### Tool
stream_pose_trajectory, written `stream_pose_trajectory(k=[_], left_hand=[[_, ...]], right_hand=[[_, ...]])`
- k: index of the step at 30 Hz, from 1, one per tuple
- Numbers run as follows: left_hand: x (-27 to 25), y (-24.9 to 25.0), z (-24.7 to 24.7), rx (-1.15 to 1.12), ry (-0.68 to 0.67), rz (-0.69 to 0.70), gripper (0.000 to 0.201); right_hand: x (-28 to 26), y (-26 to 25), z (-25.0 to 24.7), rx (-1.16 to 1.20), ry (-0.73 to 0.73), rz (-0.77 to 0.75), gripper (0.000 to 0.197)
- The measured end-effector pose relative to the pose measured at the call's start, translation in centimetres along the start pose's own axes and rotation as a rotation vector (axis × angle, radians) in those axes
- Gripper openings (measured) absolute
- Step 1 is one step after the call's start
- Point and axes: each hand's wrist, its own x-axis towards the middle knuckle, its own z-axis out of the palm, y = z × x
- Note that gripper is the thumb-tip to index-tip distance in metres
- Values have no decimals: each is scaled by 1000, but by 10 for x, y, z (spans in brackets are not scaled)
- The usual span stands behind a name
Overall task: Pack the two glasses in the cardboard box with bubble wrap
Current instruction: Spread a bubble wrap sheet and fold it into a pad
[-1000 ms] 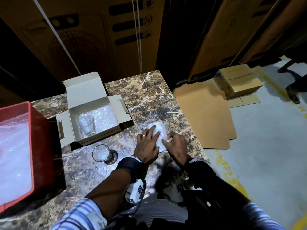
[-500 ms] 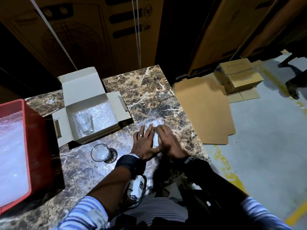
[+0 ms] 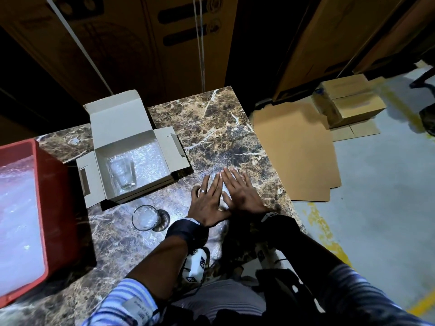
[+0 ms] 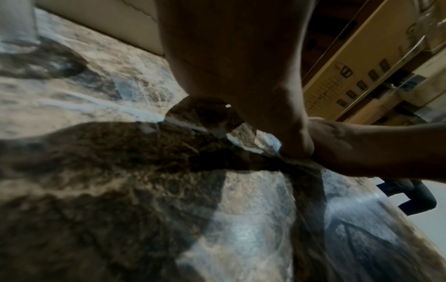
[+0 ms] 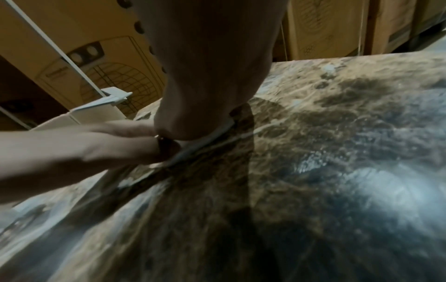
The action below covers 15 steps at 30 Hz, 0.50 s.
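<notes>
Both palms down at centre frame on the marble table (image 3: 211, 118); left hand (image 3: 207, 203) flat with fingers straight and slightly fanned; right hand (image 3: 242, 196) flat beside it, fingers straight and close together, index fingers nearly touching; both pressing a small piece of bubble wrap (image 3: 222, 184) against the stone, none of it pinched.

Probably very light, soft and springy, that wrap; likely to creep on polished stone and unfold once released; best lifted by a free edge or corner, thumb beneath and fingers above.

Left of centre, cardboard box (image 3: 131, 165) with lid up and flaps out, more wrap lining its floor, one glass (image 3: 121, 172) upright inside near the left wall; second glass (image 3: 146, 217) upright on the table just below the box, well apart from the left hand. Rigid, smooth, breakable, presumably slippery; safest taken round the wall with thumb opposite fingers, never by the rim alone.

At far left, cut by the frame edge, red crate (image 3: 54, 208) holding more wrap.

Hard to make out: outline and fold of the pressed piece, mostly covered by the hands and nearly invisible against the marble; wrist views blurred, showing only palm undersides, touching thumbs and a pale sliver beneath.
</notes>
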Motion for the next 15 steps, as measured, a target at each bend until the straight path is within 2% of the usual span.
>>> stream_pose_trajectory(k=[4, 11, 15], left_hand=[[-1, 1, 1, 8, 22, -8, 110], [-1, -1, -4, 30, -18, -19, 118], [1, -1, -7, 30, -61, -13, 120]], right_hand=[[1, 8, -1, 1, 19, -37, 71], [-12, 10, 10, -1, 66, 32, 69], [-34, 23, 16, -25, 169, -8, 64]])
